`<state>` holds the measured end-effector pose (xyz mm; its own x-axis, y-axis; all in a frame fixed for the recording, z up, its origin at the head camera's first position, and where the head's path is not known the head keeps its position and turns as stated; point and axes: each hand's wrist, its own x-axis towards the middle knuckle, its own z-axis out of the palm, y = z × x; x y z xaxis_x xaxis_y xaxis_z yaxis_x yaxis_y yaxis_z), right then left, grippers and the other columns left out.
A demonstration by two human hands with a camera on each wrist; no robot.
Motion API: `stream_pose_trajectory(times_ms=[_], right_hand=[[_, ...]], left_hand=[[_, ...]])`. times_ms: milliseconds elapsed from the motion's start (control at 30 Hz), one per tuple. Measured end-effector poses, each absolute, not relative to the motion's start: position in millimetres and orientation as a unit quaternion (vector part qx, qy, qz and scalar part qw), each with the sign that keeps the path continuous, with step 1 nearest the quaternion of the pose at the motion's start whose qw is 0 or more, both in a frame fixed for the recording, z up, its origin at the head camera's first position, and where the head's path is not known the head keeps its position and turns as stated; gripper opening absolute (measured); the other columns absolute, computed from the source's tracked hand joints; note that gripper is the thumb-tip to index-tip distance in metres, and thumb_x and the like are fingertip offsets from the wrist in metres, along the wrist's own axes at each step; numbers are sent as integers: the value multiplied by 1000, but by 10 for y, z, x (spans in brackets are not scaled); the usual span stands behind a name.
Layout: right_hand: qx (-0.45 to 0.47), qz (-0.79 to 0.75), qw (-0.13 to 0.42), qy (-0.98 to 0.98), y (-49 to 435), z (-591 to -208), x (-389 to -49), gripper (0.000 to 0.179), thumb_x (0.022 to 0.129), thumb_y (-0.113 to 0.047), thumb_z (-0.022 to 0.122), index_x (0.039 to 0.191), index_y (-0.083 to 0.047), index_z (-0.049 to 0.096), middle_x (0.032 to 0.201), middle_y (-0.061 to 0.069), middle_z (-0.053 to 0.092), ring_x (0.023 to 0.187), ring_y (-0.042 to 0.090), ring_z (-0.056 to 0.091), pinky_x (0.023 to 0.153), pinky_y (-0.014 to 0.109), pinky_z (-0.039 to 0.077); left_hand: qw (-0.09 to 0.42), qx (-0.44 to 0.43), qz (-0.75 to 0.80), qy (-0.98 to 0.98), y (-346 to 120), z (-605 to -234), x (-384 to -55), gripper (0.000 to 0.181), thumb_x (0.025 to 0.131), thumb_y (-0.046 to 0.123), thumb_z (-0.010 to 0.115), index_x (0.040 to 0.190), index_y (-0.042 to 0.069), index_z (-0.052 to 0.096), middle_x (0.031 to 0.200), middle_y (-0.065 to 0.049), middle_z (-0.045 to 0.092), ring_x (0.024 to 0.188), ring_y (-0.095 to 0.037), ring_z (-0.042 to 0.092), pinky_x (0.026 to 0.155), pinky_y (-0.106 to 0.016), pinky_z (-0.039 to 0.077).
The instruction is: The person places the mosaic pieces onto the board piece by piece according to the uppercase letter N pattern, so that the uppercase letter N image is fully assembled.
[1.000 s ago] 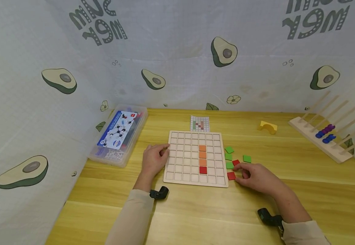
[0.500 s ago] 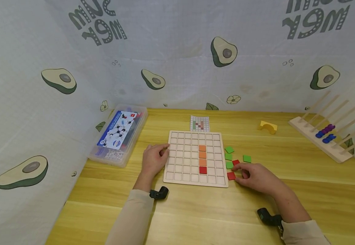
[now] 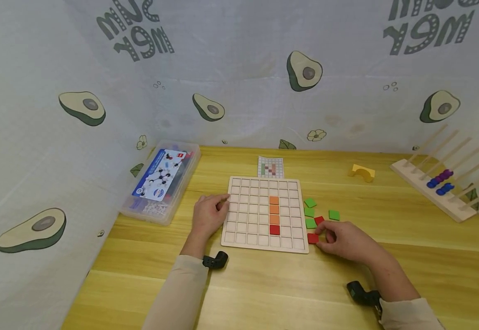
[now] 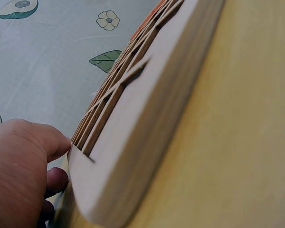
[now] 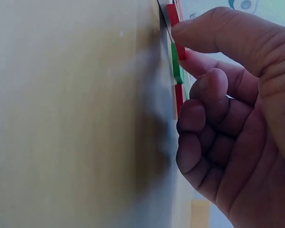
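Observation:
My left hand (image 3: 208, 214) rests against the left edge of a wooden grid board (image 3: 249, 245), fingertips touching the rim. In the left wrist view a fingertip (image 4: 62, 145) meets the board's edge (image 4: 128, 161), the other fingers mostly hidden. One column of the board has several orange tiles (image 3: 274, 209) above a red tile (image 3: 274, 229). Right of the board, my right hand (image 3: 347, 240) pinches another red tile (image 3: 313, 238) between thumb and index finger, flat on the table; its other fingers (image 5: 192, 147) curl inward. Close by lie a second red tile (image 3: 319, 221) and several green tiles (image 3: 310, 223).
A printed pattern card (image 3: 270, 167) sits behind the board. At the left stands a clear plastic box (image 3: 161, 178) with a molecule label. A yellow arch block (image 3: 362, 172) and a peg rack (image 3: 433, 190) with blue and purple beads are on the right.
The head view has shifted very slightly. Both hands and the tiles keep the same places.

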<state>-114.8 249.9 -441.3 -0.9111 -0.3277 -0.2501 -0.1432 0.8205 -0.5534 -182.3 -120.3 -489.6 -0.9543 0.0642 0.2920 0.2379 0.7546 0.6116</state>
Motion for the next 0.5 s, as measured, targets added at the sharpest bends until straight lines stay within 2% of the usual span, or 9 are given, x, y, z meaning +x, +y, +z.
stream_pose_trajectory(times_ms=[500], right_hand=[[-144, -271, 131, 943, 2369, -4284, -1187, 19, 89, -23, 77, 102, -16, 66, 69, -5, 47, 59, 6, 42, 55, 23, 35]], left_hand=[[122, -83, -343, -928, -1201, -4902, -1822, 27, 97, 24, 66, 121, 20, 78, 69, 2, 62, 70, -18, 45, 76, -36, 38]])
